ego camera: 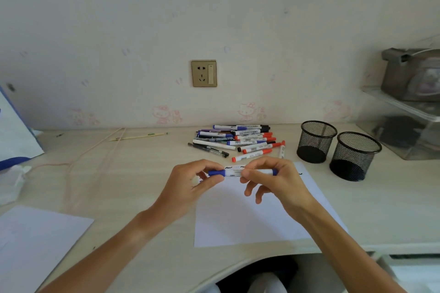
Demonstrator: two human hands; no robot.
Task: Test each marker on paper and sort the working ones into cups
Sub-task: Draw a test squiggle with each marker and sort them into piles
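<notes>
While both your arms are reaching in over the worktop (147, 197), you're holding one blue marker (234, 172) level just above the top edge of the paper (250, 219). Your left hand (190, 185) is pinching the blue cap end w/ curled fingers; your right hand (271, 178) is gripping the white barrel btwn thumb and forefinger, other fingers hanging loosely curled. Small dark ink marks are showing at the paper's top edge. The pile of markers (238, 141), blue, red and black, is lying behind the hands near the wall. Two black mesh cups (316, 141) and (354, 157) are standing upright to the right, just beside each other. A second sheet (40, 245) is lying at the front left.
</notes>
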